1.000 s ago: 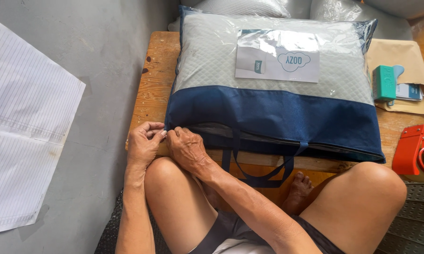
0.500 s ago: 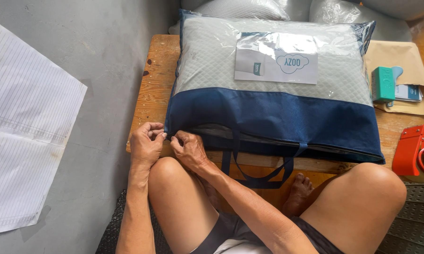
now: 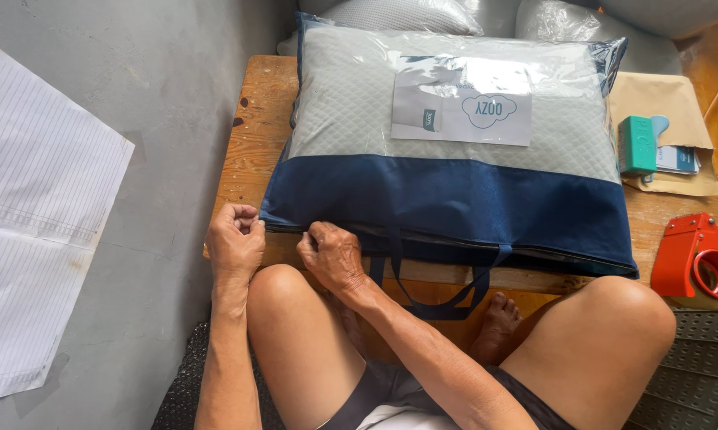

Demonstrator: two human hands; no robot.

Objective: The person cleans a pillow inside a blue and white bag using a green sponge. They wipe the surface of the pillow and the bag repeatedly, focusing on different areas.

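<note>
The left hand [image 3: 235, 243], left of centre in the frame, had its fingers [image 3: 247, 219] pinched together on the near left corner of the navy-blue fabric band of a clear-fronted zip carry bag [image 3: 446, 203]. Just to its right, the right hand [image 3: 333, 253] had its fingers [image 3: 313, 236] curled shut on the same lower edge of the bag, seemingly at the zip, though the pull itself was too small to make out. The bag held a quilted pale grey pillow [image 3: 351, 111] with a white paper insert card [image 3: 462, 107] behind the clear plastic, and lay flat across the middle of a low wooden worktop [image 3: 255, 135], its navy carry straps [image 3: 434, 291] hanging over the near edge between the person's bare knees. At the right of the frame, on the worktop, lay a brown paper envelope [image 3: 665, 99] with a small green plastic box [image 3: 636, 145] on it, and lower right stood a red tape dispenser [image 3: 693, 255]. At the far left a large sheet of white woven sacking [image 3: 32, 231] lay on the grey concrete floor [image 3: 176, 95].
</note>
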